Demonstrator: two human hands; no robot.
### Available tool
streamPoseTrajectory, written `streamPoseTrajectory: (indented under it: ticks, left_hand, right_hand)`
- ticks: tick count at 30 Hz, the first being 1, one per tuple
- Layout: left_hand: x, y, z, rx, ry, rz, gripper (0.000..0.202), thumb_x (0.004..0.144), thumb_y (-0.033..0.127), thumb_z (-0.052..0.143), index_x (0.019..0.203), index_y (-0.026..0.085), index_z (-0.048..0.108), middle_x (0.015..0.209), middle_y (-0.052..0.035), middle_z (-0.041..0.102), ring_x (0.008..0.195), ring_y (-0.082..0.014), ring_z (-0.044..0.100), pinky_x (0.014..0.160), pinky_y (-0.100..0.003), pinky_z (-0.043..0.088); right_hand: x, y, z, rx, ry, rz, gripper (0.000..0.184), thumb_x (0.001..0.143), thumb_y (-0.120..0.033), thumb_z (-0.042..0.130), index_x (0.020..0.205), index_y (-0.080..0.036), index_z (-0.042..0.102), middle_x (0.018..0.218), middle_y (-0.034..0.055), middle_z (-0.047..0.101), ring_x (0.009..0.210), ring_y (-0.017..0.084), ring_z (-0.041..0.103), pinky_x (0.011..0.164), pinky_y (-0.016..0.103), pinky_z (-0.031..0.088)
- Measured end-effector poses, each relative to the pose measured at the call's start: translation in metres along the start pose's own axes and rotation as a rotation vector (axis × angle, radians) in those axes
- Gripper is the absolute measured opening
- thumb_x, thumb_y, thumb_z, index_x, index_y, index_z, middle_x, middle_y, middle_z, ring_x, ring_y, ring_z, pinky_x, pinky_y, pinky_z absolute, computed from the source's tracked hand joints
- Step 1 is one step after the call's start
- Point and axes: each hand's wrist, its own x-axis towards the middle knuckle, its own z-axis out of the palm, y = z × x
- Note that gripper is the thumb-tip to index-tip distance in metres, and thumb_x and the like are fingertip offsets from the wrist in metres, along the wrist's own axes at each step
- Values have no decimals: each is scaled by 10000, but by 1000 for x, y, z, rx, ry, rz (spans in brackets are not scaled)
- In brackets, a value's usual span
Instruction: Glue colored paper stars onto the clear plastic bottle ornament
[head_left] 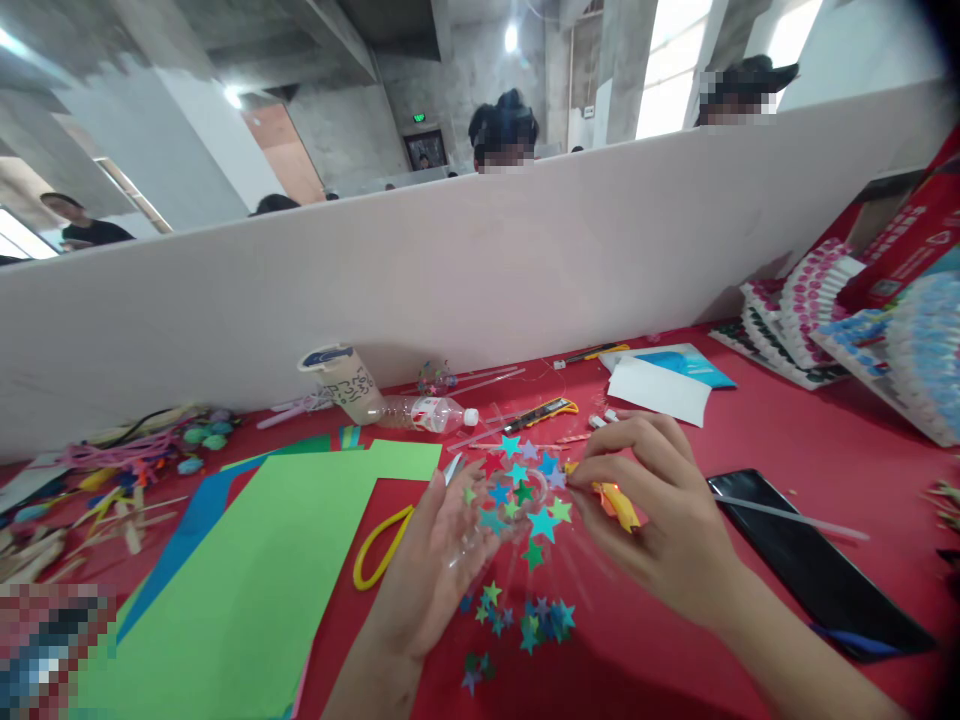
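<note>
Colourful star shapes [520, 493] in blue, green, lilac and red cluster between my hands, seemingly on a clear plastic piece whose see-through strips spread downward. My left hand [442, 540] is curled around the left side of this piece, its fingers partly hidden behind it. On the right, my right hand [652, 510] pinches a small yellow-and-orange item [619, 507] close to the stars; its exact kind does not show. More loose stars [547, 625] lie on the red tabletop below. Beside my left hand are scissors with a yellow handle [365, 560], partly covered.
Green paper sheets [255, 560] lie left, near craft sticks and pipe cleaners [135, 455]. A cup [345, 382], plastic bottle [431, 413] and utility knife [544, 413] are behind. A black phone [810, 560] lies right. A white partition [450, 270] runs along the back, people beyond.
</note>
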Motion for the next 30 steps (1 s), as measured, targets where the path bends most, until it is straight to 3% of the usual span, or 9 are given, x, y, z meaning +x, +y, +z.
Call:
streamPoseTrajectory:
  ticks: [5, 13, 17, 21, 25, 27, 30]
  left_hand:
    - [1, -1, -4, 35, -45, 16, 538, 829, 531, 490, 1277, 234, 495, 1266, -49, 585, 1210, -245, 491, 1047, -377, 324]
    - [7, 1, -11, 135, -74, 91, 519, 816, 578, 474, 1216, 256, 553, 1330, -38, 522, 1288, -287, 381, 1098, -443, 197]
    - [15, 2, -10, 95, -123, 119, 449, 857, 512, 461, 1197, 236, 561, 1254, -39, 574, 1190, -248, 495, 1078, -409, 258]
    - [20, 1, -7, 47, -187, 119, 420, 884, 466, 439, 1206, 215, 540, 1161, -58, 620, 1041, -233, 598, 1009, -405, 359]
    - [21, 1, -6, 66, -204, 103, 370, 896, 443, 425, 1130, 192, 564, 1047, -59, 652, 967, -228, 626, 954, -386, 398]
    - [21, 1, -7, 89, -182, 88, 342, 894, 438, 434, 1085, 191, 573, 957, -49, 663, 908, -215, 639, 918, -371, 412]
    - [21, 0, -9, 126, -161, 82, 353, 892, 449, 432, 1089, 186, 558, 954, -57, 660, 808, -189, 642, 855, -358, 435]
  right_hand:
    - [1, -1, -1, -27, 13, -3, 116, 753, -74, 596, 822, -166, 615, 860, 54, 536, 849, 194, 473, 787, 378, 363]
    - [-2, 4, -1, -17, -8, -2, 167, 766, -73, 532, 867, -178, 615, 891, 62, 519, 878, 217, 477, 789, 392, 366]
    - [-5, 15, 4, -21, -7, 104, 134, 800, -107, 512, 848, -192, 604, 909, 61, 528, 886, 217, 492, 794, 383, 387]
    - [-7, 29, 18, 43, -138, 281, 136, 837, -154, 473, 901, -197, 584, 955, 64, 547, 916, 211, 530, 794, 363, 429]
    - [-9, 40, 27, 136, -270, 467, 139, 861, -210, 445, 948, -198, 553, 883, 41, 585, 757, 174, 578, 671, 322, 472]
    - [-9, 41, 27, 151, -282, 481, 134, 862, -224, 452, 945, -195, 553, 860, 37, 597, 727, 168, 578, 644, 309, 471]
    - [-8, 39, 25, 127, -224, 379, 105, 849, -214, 487, 892, -192, 580, 882, 46, 602, 787, 177, 571, 689, 316, 463]
